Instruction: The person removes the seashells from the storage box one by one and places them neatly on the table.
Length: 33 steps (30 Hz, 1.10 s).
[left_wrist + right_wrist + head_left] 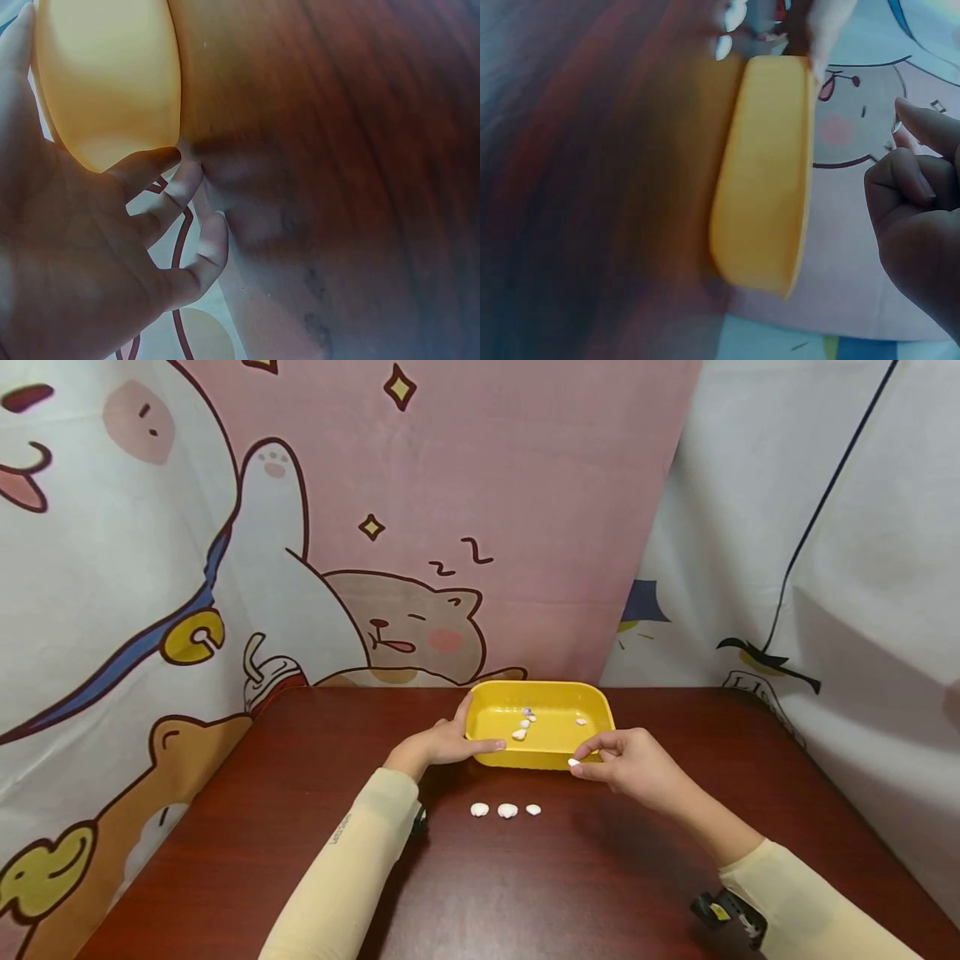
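Note:
A shallow yellow plastic tray (543, 760) stands near the back of the table with several small white seashells (519, 735) and one purplish piece (527, 712) in it. My left hand (444, 743) grips its left end, thumb along the front wall. In the left wrist view, fingers (214, 240) bend beside the tray's end. Between thumb and index finger, my right hand (630, 764) pinches a small white seashell (573, 762) at the tray's front right. Three more white shells, the middle one (507, 811) among them, lie in a row on the table before the tray.
The dark reddish-brown wooden table (480, 893) runs back to a cartoon-printed cloth (525, 527). Pale sleeves cover both forearms, and a dark wrist device (731, 914) sits under the right one. White printed cloth (885, 568) hangs along the right side.

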### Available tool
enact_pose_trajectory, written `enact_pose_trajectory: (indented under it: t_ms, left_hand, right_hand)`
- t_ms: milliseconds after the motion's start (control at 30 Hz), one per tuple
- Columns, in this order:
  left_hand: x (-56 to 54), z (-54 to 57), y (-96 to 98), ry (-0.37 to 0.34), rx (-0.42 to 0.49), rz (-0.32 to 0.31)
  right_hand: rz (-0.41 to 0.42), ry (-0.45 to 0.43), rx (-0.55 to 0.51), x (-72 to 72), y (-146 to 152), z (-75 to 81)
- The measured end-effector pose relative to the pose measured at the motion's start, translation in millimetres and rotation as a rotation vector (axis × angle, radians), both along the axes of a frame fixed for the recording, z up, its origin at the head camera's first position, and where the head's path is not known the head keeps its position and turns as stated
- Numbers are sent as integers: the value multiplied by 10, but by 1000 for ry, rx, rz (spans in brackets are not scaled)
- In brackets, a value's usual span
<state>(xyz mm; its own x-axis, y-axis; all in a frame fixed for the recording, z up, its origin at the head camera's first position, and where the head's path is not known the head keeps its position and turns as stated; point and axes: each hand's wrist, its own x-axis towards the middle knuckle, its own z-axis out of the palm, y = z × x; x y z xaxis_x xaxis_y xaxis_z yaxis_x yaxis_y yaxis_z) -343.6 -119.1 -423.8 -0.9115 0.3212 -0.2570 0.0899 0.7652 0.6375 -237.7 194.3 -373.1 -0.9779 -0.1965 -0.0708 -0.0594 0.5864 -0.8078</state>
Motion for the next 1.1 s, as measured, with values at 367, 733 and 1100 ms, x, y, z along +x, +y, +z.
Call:
enact_pose_trajectory:
  t_ms: [367, 733, 1100]
  left_hand:
    - [-13, 9, -12, 11, -8, -3]
    - [-8, -5, 2, 0, 9, -13]
    - [0, 5, -2, -5, 10, -7]
  right_hand:
    - [121, 41, 94, 35, -24, -398]
    - [224, 88, 168, -49, -152, -704]
    - [225, 99, 203, -60, -202, -742]
